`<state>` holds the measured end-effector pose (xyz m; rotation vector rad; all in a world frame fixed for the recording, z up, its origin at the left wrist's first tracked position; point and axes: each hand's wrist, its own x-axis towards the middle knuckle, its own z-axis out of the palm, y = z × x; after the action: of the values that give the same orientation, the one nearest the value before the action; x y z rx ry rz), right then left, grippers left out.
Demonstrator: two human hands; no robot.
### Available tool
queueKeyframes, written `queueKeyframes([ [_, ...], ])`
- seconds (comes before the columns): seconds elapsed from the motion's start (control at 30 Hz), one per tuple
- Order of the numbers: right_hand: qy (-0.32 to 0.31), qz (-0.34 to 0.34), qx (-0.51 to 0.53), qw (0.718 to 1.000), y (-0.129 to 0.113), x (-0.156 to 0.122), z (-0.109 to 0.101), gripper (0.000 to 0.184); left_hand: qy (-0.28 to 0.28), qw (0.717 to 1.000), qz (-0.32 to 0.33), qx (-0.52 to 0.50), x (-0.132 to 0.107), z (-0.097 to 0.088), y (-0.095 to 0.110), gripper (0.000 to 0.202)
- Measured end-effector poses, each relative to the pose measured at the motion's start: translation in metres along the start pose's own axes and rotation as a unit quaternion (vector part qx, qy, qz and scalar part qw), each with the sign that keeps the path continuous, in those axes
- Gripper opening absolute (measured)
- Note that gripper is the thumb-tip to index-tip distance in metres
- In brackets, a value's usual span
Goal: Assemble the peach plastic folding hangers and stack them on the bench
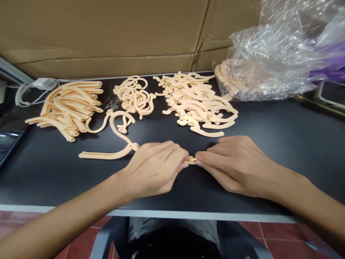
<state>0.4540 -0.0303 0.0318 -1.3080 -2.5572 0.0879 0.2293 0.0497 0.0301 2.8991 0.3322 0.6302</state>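
Note:
Both hands are low over the table's front half, close together. Pinched between their fingertips is a small bit of a peach plastic folding hanger (192, 160). My left hand (159, 165) is closed on it, palm down, covering its middle. My right hand (237, 165) is closed on its right end, hiding most of that side. Left of my left hand, a grooved hanger arm (105, 155) sticks out along the table, joined near a curved hook (115, 126). A few loose hooks (125, 120) lie just behind.
Behind my hands lie a heap of grooved arms (70, 104), a pile of hooks (136, 95) and a pile of flat curved arms (199, 100). A clear plastic bag (269, 72) with more parts stands back right. A white cable (24, 95) lies far left. Cardboard (107, 32) lines the back.

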Motion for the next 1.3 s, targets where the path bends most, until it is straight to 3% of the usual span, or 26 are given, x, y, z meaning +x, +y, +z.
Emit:
queueKeyframes([
  [0.33, 0.048, -0.036, -0.035, 0.998, -0.0038, 0.0021, 0.0017, 0.031, 0.036, 0.998, -0.032, -0.027, -0.0016, 0.0022, 0.0012, 0.009],
  [0.67, 0.069, -0.051, -0.037, 0.996, -0.0053, 0.0043, -0.0007, 0.031, 0.057, 0.998, 0.009, 0.006, -0.0019, 0.002, 0.0012, 0.015],
  [1.03, 0.054, 0.013, 0.011, 0.998, -0.0016, 0.0058, -0.0023, 0.036, 0.062, 0.996, -0.006, 0.064, -0.0001, 0.0023, 0.0038, 0.014],
  [1.3, 0.116, 0.013, 0.058, 0.991, 0.0027, 0.0079, -0.0004, 0.025, 0.073, 0.993, -0.036, 0.085, -0.0031, 0.0039, 0.0045, 0.014],
])
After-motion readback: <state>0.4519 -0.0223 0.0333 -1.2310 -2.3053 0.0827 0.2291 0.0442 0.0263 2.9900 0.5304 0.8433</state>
